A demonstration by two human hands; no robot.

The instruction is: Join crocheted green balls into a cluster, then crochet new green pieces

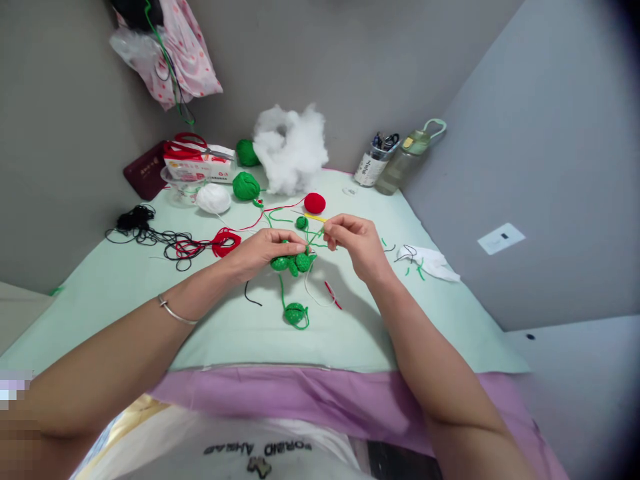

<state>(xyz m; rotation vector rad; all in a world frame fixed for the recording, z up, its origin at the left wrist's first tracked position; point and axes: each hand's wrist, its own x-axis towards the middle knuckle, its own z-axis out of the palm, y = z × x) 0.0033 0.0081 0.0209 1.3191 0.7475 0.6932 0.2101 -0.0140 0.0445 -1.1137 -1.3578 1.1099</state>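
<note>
My left hand (263, 252) is closed on a green crocheted piece (295, 261) of several small lobes, held just above the pale green cloth (125, 280). My right hand (357, 243) pinches a yellow crochet hook (315, 217) and green yarn right beside that piece. A green strand hangs down from it to another small green crocheted leaf (295, 313) lying on the cloth below. A tiny green ball (301, 223) and a red crocheted ball (315, 203) lie just beyond my hands.
Farther back sit white stuffing (289, 148), green yarn balls (246, 186), a white yarn ball (213, 198), red scissors (186, 147) on a box, tangled black (143, 227) and red thread (220, 243). A tool cup (374, 163) and bottle (407, 157) stand at the back right.
</note>
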